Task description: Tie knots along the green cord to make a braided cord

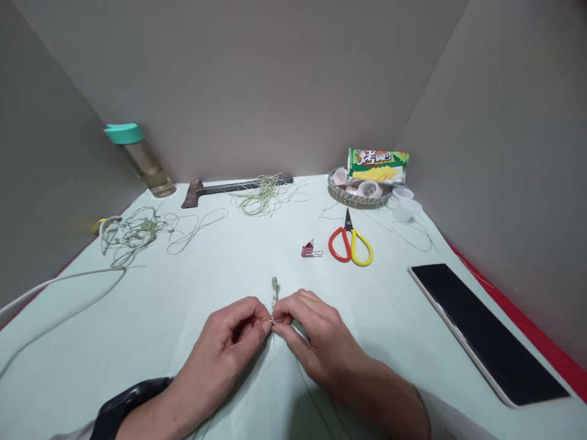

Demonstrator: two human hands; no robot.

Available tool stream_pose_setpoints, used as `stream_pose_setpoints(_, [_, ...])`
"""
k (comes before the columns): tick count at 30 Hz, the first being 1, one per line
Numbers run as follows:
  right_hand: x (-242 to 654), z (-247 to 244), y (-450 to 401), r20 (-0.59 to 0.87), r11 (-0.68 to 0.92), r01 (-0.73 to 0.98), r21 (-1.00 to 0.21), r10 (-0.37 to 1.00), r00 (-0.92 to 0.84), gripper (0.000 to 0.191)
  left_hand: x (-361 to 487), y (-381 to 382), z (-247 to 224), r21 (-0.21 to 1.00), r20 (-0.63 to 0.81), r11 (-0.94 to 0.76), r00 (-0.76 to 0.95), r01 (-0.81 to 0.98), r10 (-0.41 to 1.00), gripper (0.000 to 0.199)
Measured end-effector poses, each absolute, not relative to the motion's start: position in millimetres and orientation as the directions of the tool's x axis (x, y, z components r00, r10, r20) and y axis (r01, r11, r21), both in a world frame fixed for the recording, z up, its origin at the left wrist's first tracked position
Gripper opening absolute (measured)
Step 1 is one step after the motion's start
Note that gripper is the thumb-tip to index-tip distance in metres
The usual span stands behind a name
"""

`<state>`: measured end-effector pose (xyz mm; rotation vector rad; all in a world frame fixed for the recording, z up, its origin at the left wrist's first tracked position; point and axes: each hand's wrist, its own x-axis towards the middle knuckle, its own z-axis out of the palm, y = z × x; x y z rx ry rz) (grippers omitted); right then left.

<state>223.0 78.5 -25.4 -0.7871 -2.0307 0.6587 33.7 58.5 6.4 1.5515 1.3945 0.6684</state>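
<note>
"Evidently, the fine work lay at the near side of the table point(206, 269), about midway along: two hands met at the lower end of a short knotted cord point(274, 285), whose tip pointed toward the far edge."

"How were the hands set?"

"Narrow, both of them. The left hand point(232, 336) pinched the cord's lower end between thumb and forefinger; the right hand point(314, 327) did likewise, just beside it. Loose strands point(313, 397) trailed from there toward the near edge. Which strand each hand gripped could not be told, as fingertips covered the spot."

"Which step was that, by the look of it?"

"Most likely the forming or tightening of a turn just below the knotted part, judging by the pinch at its very end."

"And the next move?"

"It seemed to call for a steady hold from one hand and an even pull from the other. A slack turn could have spoiled the row."

"What lay within reach?"

"Scissors point(361, 247), one handle red and one yellow, lay right of the middle with their tips toward the far edge, a binder clip point(309, 249) to their left. Neither was in use. A dark-screened device point(486, 333) lay along the right edge, and tangled cord point(142, 229) spread near the left edge."
</note>
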Motion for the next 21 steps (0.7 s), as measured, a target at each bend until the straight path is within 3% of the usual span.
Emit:
stream_pose_setpoints(6, [222,-23,76,0.536,0.667,0.268,-0.695,0.730,-0.424,0.017,35,59,6,0.854,-0.151,0.021,0.211,0.519,0.966,0.031])
stream_pose_setpoints(11, [216,-20,70,0.468,0.591,0.188,-0.785,0.764,-0.445,0.017,35,60,2,0.816,-0.119,-0.044,0.242,0.577,0.963,0.042])
stream_pose_setpoints(17, [217,-5,70,0.129,0.227,0.112,-0.968,0.823,-0.553,0.018,33,60,-2,0.777,-0.125,-0.064,0.254,0.626,0.959,0.038])
stream_pose_setpoints(21, [231,22,73,-0.090,-0.074,0.053,-0.996,0.693,-0.716,0.011,35,62,1,0.763,-0.155,-0.050,0.259,0.644,0.953,0.031])
